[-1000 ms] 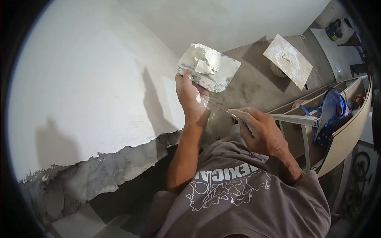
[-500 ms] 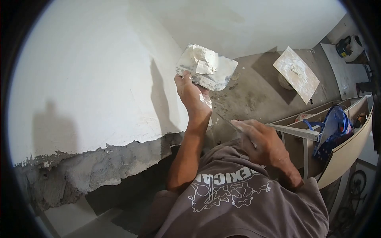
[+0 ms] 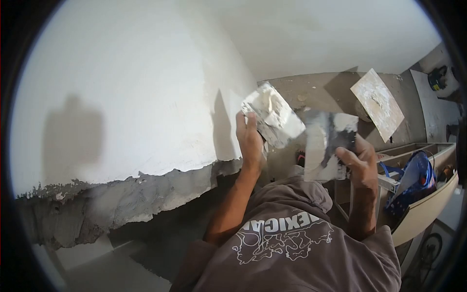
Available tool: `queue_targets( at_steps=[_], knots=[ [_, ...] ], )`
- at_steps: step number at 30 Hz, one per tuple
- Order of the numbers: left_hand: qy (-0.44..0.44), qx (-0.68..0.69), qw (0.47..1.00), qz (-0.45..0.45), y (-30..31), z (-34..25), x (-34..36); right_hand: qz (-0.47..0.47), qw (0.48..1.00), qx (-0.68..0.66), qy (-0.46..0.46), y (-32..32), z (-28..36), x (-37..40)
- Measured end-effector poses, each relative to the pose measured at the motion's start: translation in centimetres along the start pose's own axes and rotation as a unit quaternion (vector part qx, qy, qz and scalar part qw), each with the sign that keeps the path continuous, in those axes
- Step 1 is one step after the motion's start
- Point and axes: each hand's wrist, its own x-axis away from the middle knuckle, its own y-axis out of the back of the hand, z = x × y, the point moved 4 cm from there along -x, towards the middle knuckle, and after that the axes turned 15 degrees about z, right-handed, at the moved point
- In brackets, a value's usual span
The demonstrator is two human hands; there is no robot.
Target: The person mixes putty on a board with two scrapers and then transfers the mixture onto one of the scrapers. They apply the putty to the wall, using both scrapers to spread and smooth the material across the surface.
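Note:
My left hand point(image 3: 250, 142) grips a flat rectangular hawk point(image 3: 286, 135) from beneath, thumb at its near left edge. A lump of white plaster point(image 3: 273, 108) lies on top of it. In my right hand point(image 3: 361, 164) is a wide, flat plastering trowel point(image 3: 318, 148), its face smeared with white plaster and dark grey patches. The trowel's left edge is close beside the hawk's right corner. My right thumb lies on the trowel's face, while the other fingers are mostly behind it.
At left stands a white plastered wall point(image 3: 131, 97) with a ragged grey lower edge point(image 3: 121, 204). A plaster-smeared board point(image 3: 378, 104) rests over a round object on the floor. A wooden frame point(image 3: 404, 153) at right holds a blue bag point(image 3: 416, 180).
My right hand has swung up and outward, turning the trowel from edge-on to show its smeared face. My left hand has tilted the hawk; the plaster lump looks flatter. The view has shifted slightly.

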Motion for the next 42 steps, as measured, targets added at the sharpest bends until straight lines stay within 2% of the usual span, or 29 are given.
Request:
queue_targets(
  at_steps=[5,7,10,12,13,14,17,18,21,24,30,36,39,42],
  knots=[
    [0.054,-0.085,0.995,0.010,2.1,2.0,3.8,-0.042,0.997,0.026,0.061,1.5,-0.2,-3.9],
    [0.070,-0.118,0.990,-0.005,3.0,3.4,5.1,-0.002,0.991,0.112,0.079,1.2,-0.5,-7.3],
    [0.124,-0.214,0.969,-0.016,4.5,5.0,6.6,0.049,0.965,0.227,0.121,-3.0,-0.8,-14.4],
    [0.134,-0.244,0.960,-0.023,5.9,6.9,7.4,0.089,0.942,0.245,0.209,-6.4,-2.0,-19.3],
    [0.139,-0.259,0.956,-0.025,6.4,7.4,7.7,0.104,0.943,0.224,0.222,-8.2,-2.4,-21.2],
    [0.168,-0.221,0.960,-0.039,5.8,6.9,7.9,0.119,0.943,0.203,0.236,-9.7,-2.7,-22.8],
    [0.131,-0.136,0.981,-0.044,7.5,9.3,9.3,0.126,0.959,0.145,0.208,-12.5,-4.4,-26.8],
    [0.144,-0.149,0.977,-0.046,7.7,9.3,9.4,0.111,0.960,0.133,0.219,-13.0,-4.5,-27.3],
    [0.159,-0.163,0.973,-0.039,8.2,9.4,10.0,0.118,0.967,0.151,0.166,-13.7,-5.1,-28.9],
    [0.167,-0.130,0.976,-0.051,8.0,9.2,10.3,0.098,0.964,0.134,0.208,-14.3,-4.6,-28.7],
    [0.147,-0.137,0.979,-0.035,8.9,9.9,10.9,0.088,0.947,0.184,0.246,-15.8,-4.5,-29.2],
    [0.129,-0.151,0.980,-0.025,9.0,10.1,10.6,0.133,0.916,0.218,0.309,-17.5,-4.2,-28.6],
    [0.160,-0.128,0.979,-0.015,8.9,10.1,10.5,0.136,0.908,0.275,0.284,-18.5,-4.8,-27.7],
    [0.155,-0.141,0.978,-0.024,7.8,9.2,10.0,0.153,0.914,0.287,0.243,-19.4,-6.1,-25.1]
  ],
)
